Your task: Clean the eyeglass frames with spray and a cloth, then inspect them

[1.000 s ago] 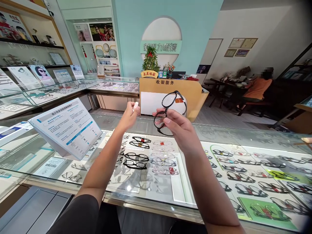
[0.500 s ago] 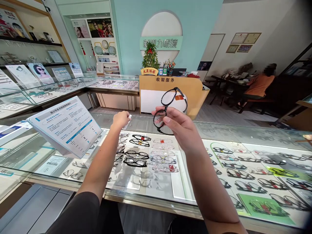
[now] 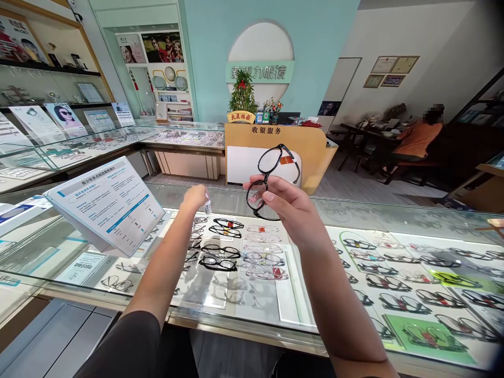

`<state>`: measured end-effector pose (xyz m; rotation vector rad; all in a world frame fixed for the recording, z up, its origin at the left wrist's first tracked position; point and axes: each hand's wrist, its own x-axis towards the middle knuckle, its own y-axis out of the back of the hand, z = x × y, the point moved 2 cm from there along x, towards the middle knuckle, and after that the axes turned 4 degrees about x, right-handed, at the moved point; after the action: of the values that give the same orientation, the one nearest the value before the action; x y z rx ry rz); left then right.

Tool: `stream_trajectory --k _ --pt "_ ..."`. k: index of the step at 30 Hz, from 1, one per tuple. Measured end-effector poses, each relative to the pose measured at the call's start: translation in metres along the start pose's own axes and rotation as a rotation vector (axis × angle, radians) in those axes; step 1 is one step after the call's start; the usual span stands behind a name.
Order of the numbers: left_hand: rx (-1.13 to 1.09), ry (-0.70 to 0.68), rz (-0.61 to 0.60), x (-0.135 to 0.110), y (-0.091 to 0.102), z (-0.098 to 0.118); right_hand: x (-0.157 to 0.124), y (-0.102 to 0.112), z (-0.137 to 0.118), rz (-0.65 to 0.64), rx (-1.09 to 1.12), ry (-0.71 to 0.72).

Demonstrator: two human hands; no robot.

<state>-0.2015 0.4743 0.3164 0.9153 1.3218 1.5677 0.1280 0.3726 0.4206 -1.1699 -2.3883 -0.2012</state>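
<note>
My right hand [image 3: 289, 207] is raised above the glass counter [image 3: 252, 294] and grips a pair of black-framed glasses [image 3: 271, 173] by the lower lens, the frame tilted up to the right with an orange tag on it. My left hand [image 3: 193, 198] is lower and to the left, closed round a small white bottle [image 3: 207, 203] that points down just over the glass top. Beneath both hands, rows of black and clear frames [image 3: 220, 252] lie inside the case.
A tilted blue-and-white information board [image 3: 106, 202] stands on the counter at left. More display cases [image 3: 118, 139] run along the left wall. A wooden cashier desk [image 3: 299, 152] with a plant stands behind. A person in orange [image 3: 419, 136] sits at a table far right.
My left hand has dropped from beside the glasses down toward the counter top with the small white bottle. My right hand and the glasses have barely moved.
</note>
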Motion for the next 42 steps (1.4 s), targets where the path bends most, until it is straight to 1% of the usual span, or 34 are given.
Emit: stream_trajectory --k 6,10,13,18,20,21,24,28,30,32,34,36,38,40,42 --pt "-0.007 0.003 -0.001 -0.001 0.0 0.002 0.0 -0.001 -0.001 -0.001 0.003 -0.005" --pt "-0.026 0.001 0.023 -0.008 0.008 0.004 -0.001 0.0 0.0 0.001 -0.001 0.002" --pt "-0.048 -0.004 0.119 -0.019 0.025 0.005 -0.001 0.001 0.0 0.003 -0.007 0.015" --pt "-0.131 -0.033 0.351 -0.046 0.062 -0.002 -0.003 0.0 0.0 0.015 -0.019 0.014" --pt "-0.171 -0.05 0.399 -0.053 0.07 -0.008 -0.004 -0.001 -0.001 0.019 -0.029 0.02" --pt "-0.169 -0.047 0.392 -0.055 0.07 -0.012 -0.004 -0.001 -0.001 0.019 -0.033 0.024" --pt "-0.104 0.011 0.297 -0.057 0.061 -0.029 -0.006 0.0 -0.003 0.024 -0.045 0.036" --pt "-0.033 0.123 0.148 -0.052 0.034 -0.06 -0.007 0.001 -0.005 0.027 -0.049 0.052" --pt "-0.006 0.186 0.054 -0.048 0.02 -0.073 -0.007 0.001 -0.006 0.024 -0.039 0.054" --pt "0.016 0.243 -0.038 -0.044 0.007 -0.083 -0.008 0.0 -0.007 0.025 -0.023 0.053" --pt "0.028 0.282 -0.097 -0.042 -0.003 -0.088 -0.009 -0.002 -0.008 0.028 -0.02 0.047" --pt "0.021 0.286 -0.103 -0.042 -0.007 -0.09 -0.01 -0.003 -0.008 0.029 -0.032 0.042" --pt "-0.006 0.265 -0.064 -0.046 -0.005 -0.09 -0.01 -0.003 -0.008 0.021 -0.038 0.039" --pt "-0.056 0.229 0.003 -0.052 0.002 -0.089 -0.01 -0.003 -0.008 0.013 -0.029 0.042" --pt "-0.124 0.185 0.076 -0.061 0.015 -0.086 -0.009 -0.002 -0.008 0.007 -0.014 0.042"
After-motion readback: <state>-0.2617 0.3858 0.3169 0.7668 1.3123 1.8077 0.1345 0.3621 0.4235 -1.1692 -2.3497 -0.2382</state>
